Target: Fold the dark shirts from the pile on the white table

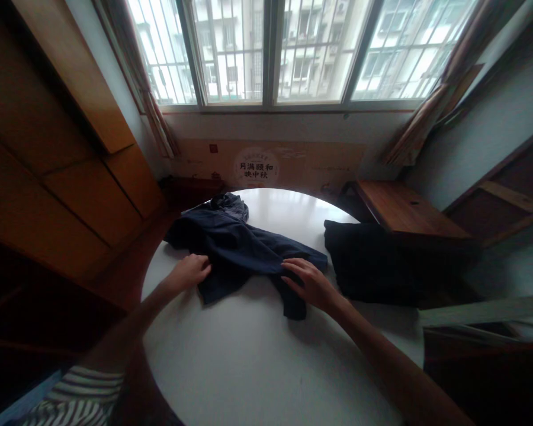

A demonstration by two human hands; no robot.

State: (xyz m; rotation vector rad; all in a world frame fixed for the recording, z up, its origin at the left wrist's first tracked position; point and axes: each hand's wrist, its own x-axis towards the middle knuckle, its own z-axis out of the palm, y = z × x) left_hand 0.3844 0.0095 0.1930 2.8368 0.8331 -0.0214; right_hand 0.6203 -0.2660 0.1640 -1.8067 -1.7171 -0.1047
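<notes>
Navy garment [237, 244] is lying on our table [257, 355]; our left hand [188, 274] and right hand [310, 283] are touching it, curled, grip unclear. We are judging it soft, light, best held by edges.

Before you stands a round table [270, 361] with a smooth white top, its near part bare and its far part reflecting light. Directly on it, left of centre and reaching toward the middle, lies a rumpled navy garment [231, 239], two narrow sections pointing to your right and toward you. A crumpled greyish garment [233, 205] touches its far side; a black cloth [366, 260] lies apart, near the right rim.
</notes>
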